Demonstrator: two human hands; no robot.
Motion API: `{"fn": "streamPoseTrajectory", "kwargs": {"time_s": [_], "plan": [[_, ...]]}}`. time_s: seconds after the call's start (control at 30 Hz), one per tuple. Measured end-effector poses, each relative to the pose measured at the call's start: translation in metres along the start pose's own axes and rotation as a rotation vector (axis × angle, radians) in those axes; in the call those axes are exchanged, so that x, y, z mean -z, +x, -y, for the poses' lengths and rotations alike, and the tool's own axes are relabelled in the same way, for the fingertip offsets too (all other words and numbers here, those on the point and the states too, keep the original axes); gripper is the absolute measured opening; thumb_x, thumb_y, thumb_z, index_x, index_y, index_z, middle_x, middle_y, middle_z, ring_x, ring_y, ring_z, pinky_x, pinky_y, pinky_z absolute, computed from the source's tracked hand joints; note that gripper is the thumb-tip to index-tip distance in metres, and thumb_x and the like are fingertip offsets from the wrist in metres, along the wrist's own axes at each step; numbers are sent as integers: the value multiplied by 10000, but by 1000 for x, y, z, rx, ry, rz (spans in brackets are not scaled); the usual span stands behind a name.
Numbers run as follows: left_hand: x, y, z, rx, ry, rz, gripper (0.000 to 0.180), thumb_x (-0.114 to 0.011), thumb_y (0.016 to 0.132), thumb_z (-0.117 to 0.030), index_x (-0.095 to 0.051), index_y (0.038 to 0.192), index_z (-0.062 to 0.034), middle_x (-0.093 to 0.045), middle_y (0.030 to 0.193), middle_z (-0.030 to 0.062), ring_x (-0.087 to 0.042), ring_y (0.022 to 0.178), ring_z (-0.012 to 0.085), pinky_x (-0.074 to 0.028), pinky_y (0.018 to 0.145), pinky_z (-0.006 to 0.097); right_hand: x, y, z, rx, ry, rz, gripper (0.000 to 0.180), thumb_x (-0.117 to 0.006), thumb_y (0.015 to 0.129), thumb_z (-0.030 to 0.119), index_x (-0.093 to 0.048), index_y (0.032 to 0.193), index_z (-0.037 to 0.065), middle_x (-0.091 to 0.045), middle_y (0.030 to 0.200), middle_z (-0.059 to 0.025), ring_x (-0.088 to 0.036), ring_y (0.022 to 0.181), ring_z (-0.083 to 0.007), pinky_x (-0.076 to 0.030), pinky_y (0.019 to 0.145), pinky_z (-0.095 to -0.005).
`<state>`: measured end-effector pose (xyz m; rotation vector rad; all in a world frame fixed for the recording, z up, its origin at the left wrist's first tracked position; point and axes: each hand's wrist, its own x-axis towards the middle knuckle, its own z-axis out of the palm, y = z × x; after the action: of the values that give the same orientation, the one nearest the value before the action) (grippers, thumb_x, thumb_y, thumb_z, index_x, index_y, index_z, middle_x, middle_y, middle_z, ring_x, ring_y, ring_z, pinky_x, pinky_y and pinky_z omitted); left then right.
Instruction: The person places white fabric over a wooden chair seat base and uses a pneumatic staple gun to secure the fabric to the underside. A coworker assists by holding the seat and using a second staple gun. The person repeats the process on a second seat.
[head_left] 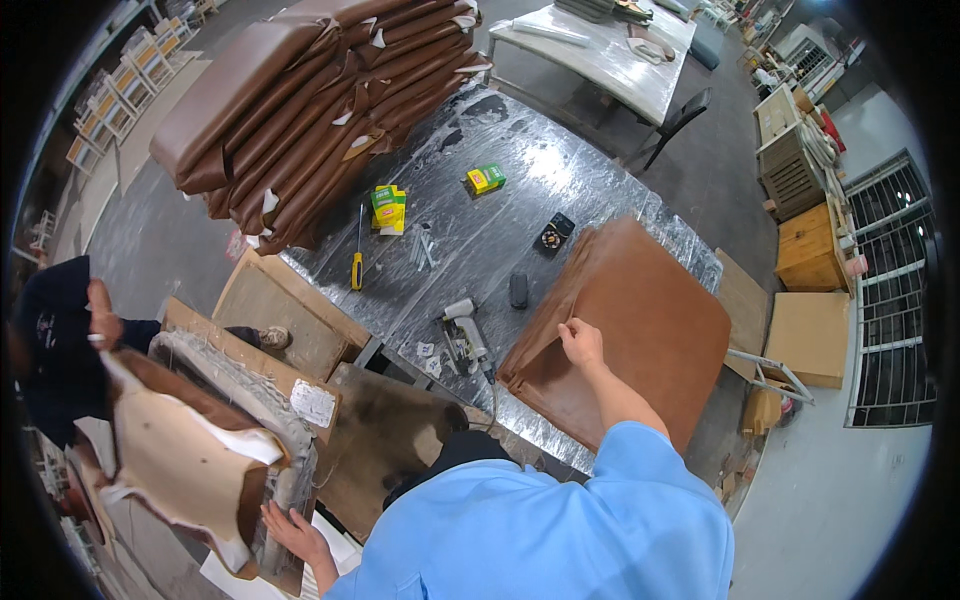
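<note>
My right hand (582, 343) is closed, pinching the left edge of the top sheet of a brown leather stack (655, 325) on the metal-topped table. Down at the left, my left hand (298, 537) has its fingers stretched out. It lies by the near edge of a leather-covered panel (190, 450) whose pale beige underside shows; whether it touches the panel I cannot tell. Another person's hand (103, 325) is at the far end of that panel. A staple gun (467, 335) lies on the table to the left of my right hand.
Brown leather-covered cushions (310, 110) are piled high at the table's far left. A yellow-handled screwdriver (357, 265), yellow-green boxes (389, 210), a small black case (519, 290) and loose staple strips (424, 245) lie on the shiny tabletop (430, 285). Cartons (810, 340) stand at right.
</note>
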<state>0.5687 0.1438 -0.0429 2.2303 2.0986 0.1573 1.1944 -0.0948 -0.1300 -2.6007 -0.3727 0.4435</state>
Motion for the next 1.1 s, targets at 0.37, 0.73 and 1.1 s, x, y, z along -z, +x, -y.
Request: {"fn": "streamPoseTrajectory", "kwargs": {"time_s": [0.37,0.73,1.1], "plan": [[-6,-5,-17,-139,-230,-211,568,-529,1167,-309,-482,1633,12,-428,1714,267,-387,1589,462,-269,1327,556,32,-4,-54,-620,157,-275,302,-812,845,148,-823,1145,115,-842,1117,-85,-791,1118,-262,-597,988,-420],[9,7,-21,-95,-316,-348,538,-598,1119,-361,-622,1511,7,-554,1583,323,-486,1492,513,-379,1251,624,89,-35,-54,-613,240,-277,287,-649,943,165,-803,1173,87,-801,1241,-189,-742,1225,-382,-560,1051,-481],[-18,37,-26,-439,-406,-108,427,-573,1098,-242,-688,1411,25,-664,1443,321,-577,1382,511,-415,1226,569,125,-87,-44,-457,267,-480,369,-655,1031,349,-761,1232,59,-792,1231,-207,-740,1197,-393,-555,1026,-493]]}}
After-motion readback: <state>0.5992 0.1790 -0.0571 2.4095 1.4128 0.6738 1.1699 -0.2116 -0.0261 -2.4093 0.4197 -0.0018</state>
